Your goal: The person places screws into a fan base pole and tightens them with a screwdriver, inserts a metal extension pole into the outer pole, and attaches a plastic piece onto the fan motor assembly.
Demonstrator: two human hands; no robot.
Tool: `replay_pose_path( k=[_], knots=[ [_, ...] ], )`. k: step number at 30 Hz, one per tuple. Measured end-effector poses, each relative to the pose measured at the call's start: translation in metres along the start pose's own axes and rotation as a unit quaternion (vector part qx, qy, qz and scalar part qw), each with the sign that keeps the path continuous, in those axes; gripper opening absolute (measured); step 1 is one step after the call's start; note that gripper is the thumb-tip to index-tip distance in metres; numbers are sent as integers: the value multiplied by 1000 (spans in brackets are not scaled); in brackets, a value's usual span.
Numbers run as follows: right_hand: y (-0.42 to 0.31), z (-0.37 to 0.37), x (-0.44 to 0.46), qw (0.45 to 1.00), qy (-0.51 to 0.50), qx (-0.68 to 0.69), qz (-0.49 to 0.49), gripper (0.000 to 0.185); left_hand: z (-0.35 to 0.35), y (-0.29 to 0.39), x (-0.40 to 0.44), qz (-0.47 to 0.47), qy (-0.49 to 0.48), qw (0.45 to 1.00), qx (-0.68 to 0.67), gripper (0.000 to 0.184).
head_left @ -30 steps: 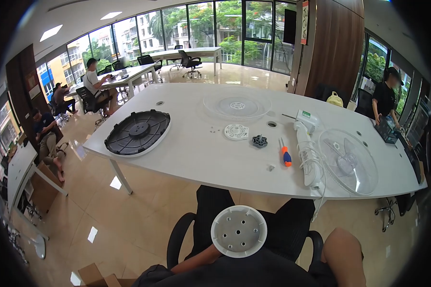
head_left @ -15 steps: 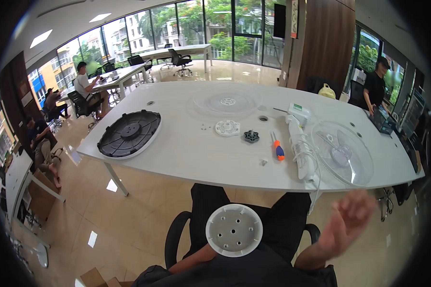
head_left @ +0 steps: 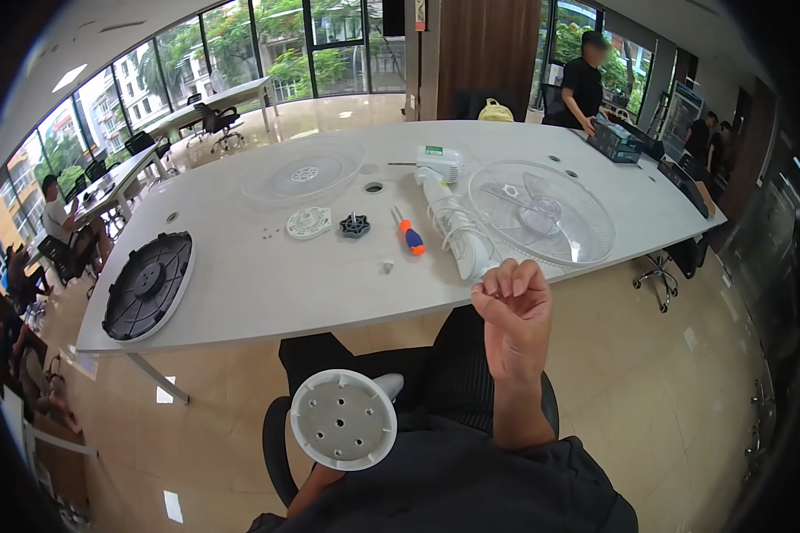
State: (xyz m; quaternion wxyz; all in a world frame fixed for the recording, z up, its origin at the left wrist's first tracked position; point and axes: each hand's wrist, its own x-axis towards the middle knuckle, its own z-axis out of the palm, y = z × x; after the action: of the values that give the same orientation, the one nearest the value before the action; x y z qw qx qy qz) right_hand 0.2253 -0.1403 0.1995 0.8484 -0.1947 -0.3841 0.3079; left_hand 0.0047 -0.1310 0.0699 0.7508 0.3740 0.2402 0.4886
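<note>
A round white plastic fan part with a ribbed rim and several holes in its grey face is held over my lap. My left hand holds it from below; its fingers are hidden behind the part. In front of the table edge, my right hand is raised with curled fingers, thumb tip against the index finger. Anything in that pinch is too small to make out. Just beyond it lies the white fan body with its cord wrapped around it. An orange-and-blue screwdriver lies beside the body.
On the white table are a black round base, clear fan guards, transparent blades, a white disc, a dark knob and tiny screws. A person stands at the far right by a dark box.
My view has turned right, so the table appears further left. My right hand has moved inward, toward the table's front edge near the fan body. The left hand still holds the round part.
</note>
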Motion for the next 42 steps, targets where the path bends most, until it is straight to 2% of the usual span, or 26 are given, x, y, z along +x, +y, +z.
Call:
replay_pose_path(
  k=[13, 20, 22, 23, 29, 36, 40, 42],
  knots=[
    [13, -18, -12, 999, 18, 6, 31, 38, 12, 8, 1, 74, -26, 988, 134, 41],
    [44, -55, -44, 991, 29, -60, 113, 38, 20, 15, 1, 127, -43, 969, 209, 41],
    [51, -65, -55, 976, 38, -74, 203, 35, 20, 17, -1, 141, -49, 962, 230, 41],
    [57, -73, -61, 975, 33, -62, 210, 25, 23, 18, 0, 146, -52, 958, 241, 41],
    [78, -100, -61, 960, 104, -43, 257, 15, 29, 19, -2, 178, -60, 935, 302, 41],
    [93, -115, -61, 958, 123, -8, 261, 8, 14, 19, -8, 224, -83, 899, 366, 42],
    [128, -132, -75, 939, 112, -50, 320, 10, 17, 22, -4, 246, -89, 876, 404, 43],
    [147, -138, -86, 877, 85, -113, 458, 18, 14, 24, -5, 253, -92, 869, 416, 43]
  ],
)
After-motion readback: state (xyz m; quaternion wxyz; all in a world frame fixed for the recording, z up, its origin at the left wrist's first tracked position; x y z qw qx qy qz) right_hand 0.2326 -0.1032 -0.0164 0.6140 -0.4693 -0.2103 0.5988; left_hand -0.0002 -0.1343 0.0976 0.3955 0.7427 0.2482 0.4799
